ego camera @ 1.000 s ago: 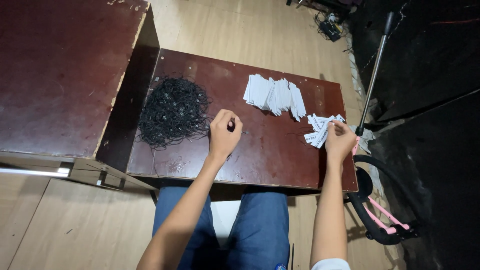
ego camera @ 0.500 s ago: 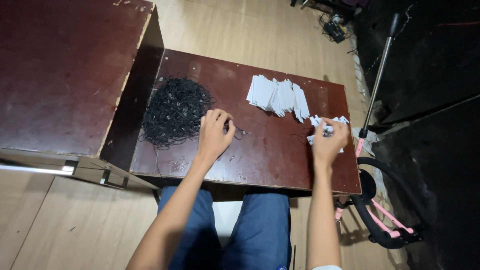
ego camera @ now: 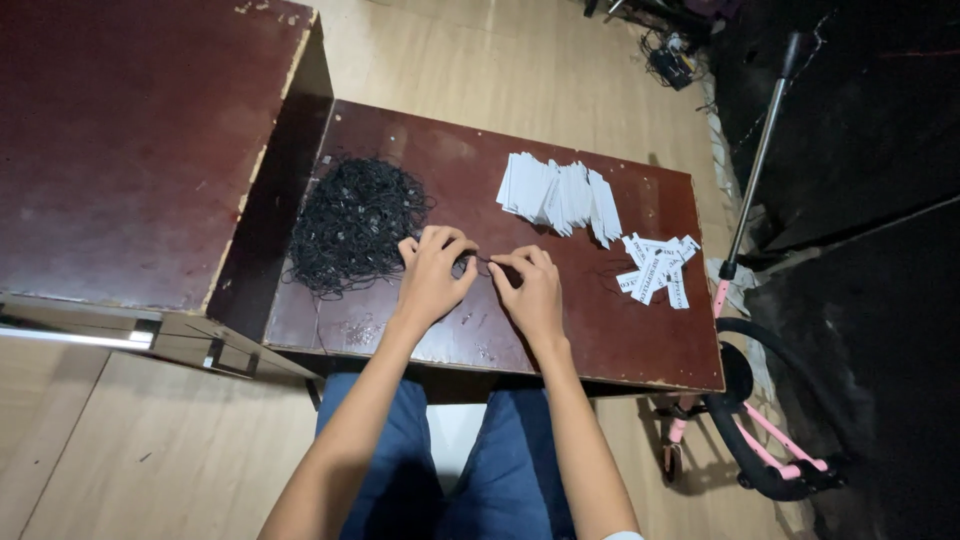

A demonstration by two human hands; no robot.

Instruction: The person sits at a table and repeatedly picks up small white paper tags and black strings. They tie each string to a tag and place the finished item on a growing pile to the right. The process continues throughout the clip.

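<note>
Your right hand point(ego camera: 528, 292) has come in from the small white tags point(ego camera: 657, 271) to meet your left hand point(ego camera: 432, 272) mid-table, both pinching one thin black string point(ego camera: 478, 262), with the black string heap point(ego camera: 355, 224) left and fanned white tags point(ego camera: 560, 193) behind.

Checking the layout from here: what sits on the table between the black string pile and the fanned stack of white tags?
In the head view, only bare tabletop lies between the black string pile and the fanned white tags.
</note>
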